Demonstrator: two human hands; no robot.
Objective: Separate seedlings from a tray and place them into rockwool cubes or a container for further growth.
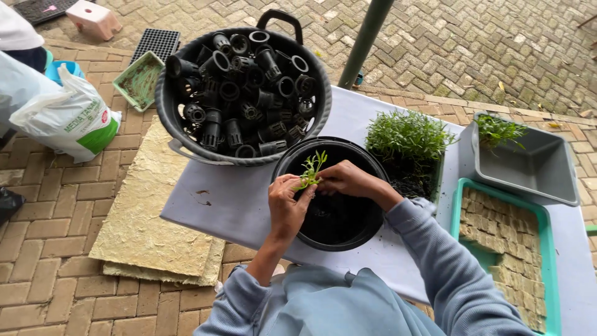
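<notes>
Both my hands meet over a black round bucket (339,233) on the grey table (230,205). My left hand (287,205) and my right hand (348,180) together pinch a small green seedling (310,169) with thin leaves pointing up. A dense clump of green seedlings (407,135) in dark soil sits just right of the bucket. A large black tub (171,118) filled with several black net pots (245,93) stands behind the bucket.
A grey tray (547,171) with a few seedlings is at the right. A teal tray (550,261) holds several tan cube blocks. Tan fibre slabs (152,211) lie on the brick floor at left, near a white bag (68,118) and a green tray (138,81). A green pole (364,40) rises behind.
</notes>
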